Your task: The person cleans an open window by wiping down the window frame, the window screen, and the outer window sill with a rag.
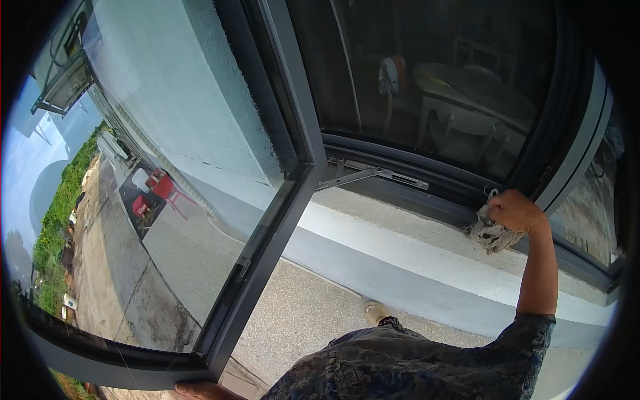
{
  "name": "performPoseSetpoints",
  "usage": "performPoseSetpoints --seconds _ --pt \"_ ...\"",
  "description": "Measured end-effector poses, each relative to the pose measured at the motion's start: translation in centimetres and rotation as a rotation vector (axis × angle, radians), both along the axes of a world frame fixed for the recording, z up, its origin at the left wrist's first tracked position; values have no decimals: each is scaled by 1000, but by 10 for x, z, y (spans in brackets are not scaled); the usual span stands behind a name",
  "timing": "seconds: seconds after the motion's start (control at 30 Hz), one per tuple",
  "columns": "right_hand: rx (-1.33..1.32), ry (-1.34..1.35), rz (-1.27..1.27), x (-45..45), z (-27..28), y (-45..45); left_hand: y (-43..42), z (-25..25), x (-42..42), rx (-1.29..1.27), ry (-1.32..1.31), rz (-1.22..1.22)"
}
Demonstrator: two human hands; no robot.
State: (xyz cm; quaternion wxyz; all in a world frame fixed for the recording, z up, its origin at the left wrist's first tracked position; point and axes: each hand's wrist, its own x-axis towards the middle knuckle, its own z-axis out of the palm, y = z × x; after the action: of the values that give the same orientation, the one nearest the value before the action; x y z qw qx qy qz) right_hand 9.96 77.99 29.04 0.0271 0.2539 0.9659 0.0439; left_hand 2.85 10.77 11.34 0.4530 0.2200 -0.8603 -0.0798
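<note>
My right hand [517,212] is closed around a crumpled grey rag [492,235], pressing it at the lower right of the dark window frame [460,204], above the sill [400,225]. At the bottom edge of the view, my left hand [205,391] grips the outer corner of the opened window sash [265,273]; part of that hand is cut off. The sash is glazed and swung outward to the left. A metal stay arm [350,177] links it to the frame's lower rail.
Behind the window mesh stand a table [467,107] and chairs, dimly visible. A second glazed panel [590,193] is at the right. Through the sash glass appear a wall, a paved yard and a red stool [165,187]. My shoe [375,311] rests on the speckled floor [293,320].
</note>
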Motion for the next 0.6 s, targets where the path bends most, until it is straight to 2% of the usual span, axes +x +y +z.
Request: performPoseSetpoints --seconds 0.07,0.1,0.17,0.2,0.27,0.37,0.4,0.5,0.57,0.6 --pt "-432 224 80 -3 23 -32 7 7 0 47 18 -20" --pt "-433 241 88 -9 29 -39 11 15 0 66 35 -30" --pt "-755 547 55 -29 42 -45 19 31 -6 96 82 -48" --pt "-760 567 72 -44 46 -45 25 40 -8 112 105 -55" --pt "-903 784 216 -80 59 -42 40 55 -11 144 146 -70" --pt "-1080 956 422 -142 101 -44 75 83 -14 191 219 -85" --pt "-1099 998 502 -164 120 -42 87 92 -18 185 348 -185" --pt "-1008 1182 690 -234 184 -43 98 117 -12 270 385 -170" --pt "-716 1313 771 -284 232 -42 101 128 -13 332 446 -166" --pt "-766 1306 769 -295 259 -51 106 132 -13 398 488 -178"
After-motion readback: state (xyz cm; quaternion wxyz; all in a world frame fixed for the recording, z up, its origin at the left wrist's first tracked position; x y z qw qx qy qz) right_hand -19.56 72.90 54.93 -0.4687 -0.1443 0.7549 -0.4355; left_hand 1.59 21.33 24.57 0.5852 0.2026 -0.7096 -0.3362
